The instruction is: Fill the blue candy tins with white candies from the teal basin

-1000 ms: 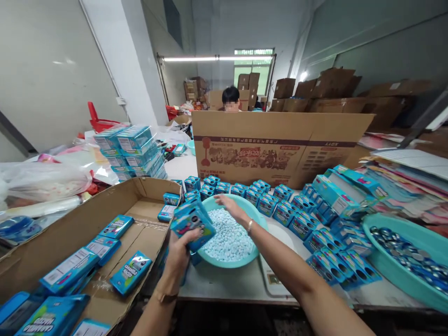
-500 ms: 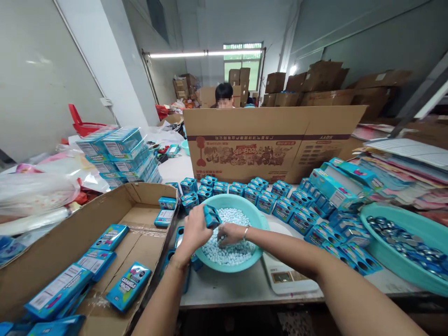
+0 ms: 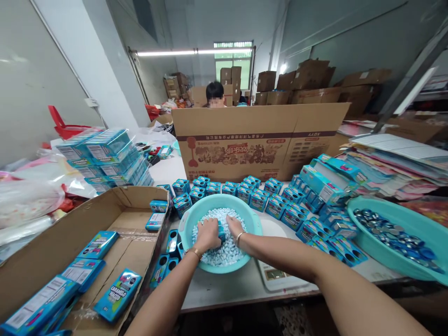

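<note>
Both my hands are down in a teal basin [image 3: 187,223] filled with small pale blue candies [image 3: 224,252]. My left hand [image 3: 207,234] is closed round a small blue box [image 3: 221,231] pushed into the candies. My right hand [image 3: 234,226] rests on the candies beside that box, fingers curled against it; whether it holds anything is hidden. Rows of small open blue boxes [image 3: 259,198] stand behind and to the right of the basin.
An open cardboard carton [image 3: 115,233] with flat blue packs lies at the left, wrapped blue packs [image 3: 108,156] behind it. A large cardboard box [image 3: 259,137] stands upright behind, a person beyond it. A scale [image 3: 280,275] and a second teal basin [image 3: 402,238] sit right.
My left hand brought the blue box from the carton's edge down into the basin. My right hand drew back from the far rim to meet it in the candies.
</note>
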Tool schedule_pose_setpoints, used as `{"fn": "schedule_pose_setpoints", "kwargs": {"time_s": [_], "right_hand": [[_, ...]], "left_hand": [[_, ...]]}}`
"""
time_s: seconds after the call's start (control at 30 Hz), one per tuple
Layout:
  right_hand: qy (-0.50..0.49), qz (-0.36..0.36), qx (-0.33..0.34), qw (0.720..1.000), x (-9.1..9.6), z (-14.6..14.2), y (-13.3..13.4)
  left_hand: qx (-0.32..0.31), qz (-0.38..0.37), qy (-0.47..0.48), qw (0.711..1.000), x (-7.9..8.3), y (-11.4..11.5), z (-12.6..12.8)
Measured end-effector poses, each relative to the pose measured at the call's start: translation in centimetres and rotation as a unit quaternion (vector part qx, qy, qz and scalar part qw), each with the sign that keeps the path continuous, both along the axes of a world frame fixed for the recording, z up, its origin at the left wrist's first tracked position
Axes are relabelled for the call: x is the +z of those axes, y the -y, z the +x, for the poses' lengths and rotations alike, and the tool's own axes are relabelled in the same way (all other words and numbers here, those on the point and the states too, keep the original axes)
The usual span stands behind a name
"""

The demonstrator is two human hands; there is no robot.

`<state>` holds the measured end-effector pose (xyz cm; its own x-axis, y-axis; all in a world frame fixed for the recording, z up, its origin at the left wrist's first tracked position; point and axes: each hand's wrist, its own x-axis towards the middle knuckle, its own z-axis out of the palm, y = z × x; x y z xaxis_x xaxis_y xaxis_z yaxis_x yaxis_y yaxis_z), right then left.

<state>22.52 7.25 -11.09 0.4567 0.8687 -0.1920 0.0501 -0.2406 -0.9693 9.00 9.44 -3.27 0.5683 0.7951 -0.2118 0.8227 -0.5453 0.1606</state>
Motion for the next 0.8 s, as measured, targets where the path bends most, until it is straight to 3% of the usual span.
{"fn": "schedule_pose_setpoints", "kwargs": {"time_s": [0.13,0.3,0.6,0.8], "right_hand": [[-0.083,0.063,-0.096,0.990,1.1,-1.7,-2.3],[-0.119,0.128,-0.085,0.981,4.4,-2.2,-5.0],[-0.218,0.137,-0.031,0.966,9.1,-2.4,-5.0],[-0.223,0.125,-0.009,0.967,10.4,-2.1,-4.2]], "left_hand": [[0.071,0.007,0.084,0.994,-0.5,0.4,-0.6],[0.149,0.015,0.279,0.949,-1.0,-0.1,-1.2],[0.191,0.012,0.404,0.895,-1.1,-0.2,-1.0],[0.197,-0.012,0.468,0.861,-1.4,-0.1,-1.0]]}}
